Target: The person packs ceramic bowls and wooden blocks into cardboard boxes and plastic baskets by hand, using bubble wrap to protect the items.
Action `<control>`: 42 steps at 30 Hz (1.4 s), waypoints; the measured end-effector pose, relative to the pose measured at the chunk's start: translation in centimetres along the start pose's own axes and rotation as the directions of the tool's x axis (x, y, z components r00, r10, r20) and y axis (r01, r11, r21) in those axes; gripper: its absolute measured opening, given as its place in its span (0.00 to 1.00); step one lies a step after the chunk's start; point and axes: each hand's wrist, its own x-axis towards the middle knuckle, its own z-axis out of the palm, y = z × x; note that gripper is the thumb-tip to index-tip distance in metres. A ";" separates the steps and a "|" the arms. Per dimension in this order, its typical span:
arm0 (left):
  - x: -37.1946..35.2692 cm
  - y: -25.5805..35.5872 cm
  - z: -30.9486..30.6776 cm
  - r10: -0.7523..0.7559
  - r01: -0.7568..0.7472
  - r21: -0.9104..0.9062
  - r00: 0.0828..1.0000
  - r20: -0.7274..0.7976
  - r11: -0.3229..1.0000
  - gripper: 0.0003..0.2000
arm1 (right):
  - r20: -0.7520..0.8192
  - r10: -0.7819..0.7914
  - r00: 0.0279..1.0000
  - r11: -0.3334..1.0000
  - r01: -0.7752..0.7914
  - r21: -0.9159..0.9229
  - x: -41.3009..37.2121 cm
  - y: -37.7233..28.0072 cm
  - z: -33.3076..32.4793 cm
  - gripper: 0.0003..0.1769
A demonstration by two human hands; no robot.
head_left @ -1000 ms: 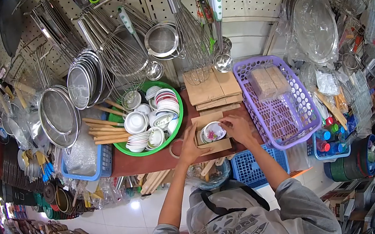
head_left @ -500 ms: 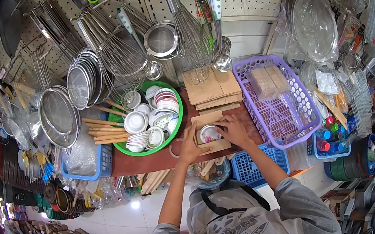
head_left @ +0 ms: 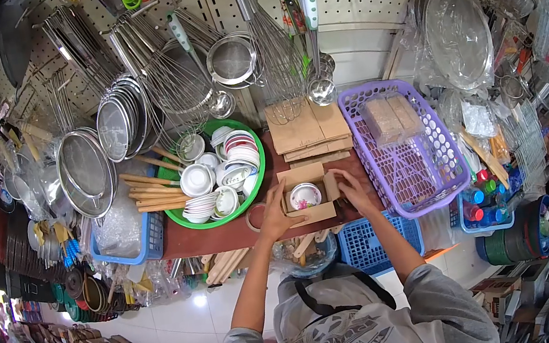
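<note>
A small open cardboard box sits on the reddish-brown table in front of me. Inside it lies a white bowl with a pink floral pattern. My left hand grips the box's left side, thumb along the front flap and fingers by the back corner. Beside the right flap is my right hand, its fingers loosely bent and apart, holding nothing. Behind the box, flat folded cardboard boxes lie in a stack.
On the left stands a green basket of small bowls and wooden-handled tools. A purple basket holding wrapped brown boxes is on the right. Whisks, strainers and ladles hang above the table.
My right hand has drawn back to the right, away from the bowl. The box's right flap now stands exposed, and the bowl rests within the box. My left hand keeps its hold.
</note>
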 end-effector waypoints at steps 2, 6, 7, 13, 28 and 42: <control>-0.1 -0.1 0.1 -0.002 0.002 -0.009 1.000 -0.001 1.000 0.62 | 0.053 -0.053 0.997 0.993 0.058 -0.104 0.1 0.2 0.5 0.25; -0.3 0.5 0.0 0.006 -0.007 -0.025 1.000 -0.020 1.000 0.60 | 0.125 -0.115 0.986 0.939 0.148 -0.309 0.5 0.5 0.9 0.35; -0.4 0.7 0.0 0.015 -0.015 -0.031 0.999 -0.030 0.999 0.60 | 0.119 -0.099 0.988 0.926 0.135 -0.353 0.6 0.6 0.9 0.36; -2.1 1.9 0.7 -0.068 0.091 0.121 0.981 -0.183 0.988 0.59 | 0.154 -0.077 0.985 0.928 0.127 -0.349 1.5 2.0 0.2 0.38; -4.2 3.5 3.2 0.126 -0.021 0.347 0.950 -0.284 0.938 0.45 | 0.123 -0.092 0.988 0.948 0.124 -0.292 1.3 2.2 0.5 0.36; -2.8 2.7 2.1 -0.106 0.125 0.050 0.953 -0.284 0.991 0.35 | 0.118 -0.115 0.986 0.952 0.143 -0.269 1.2 0.7 0.9 0.39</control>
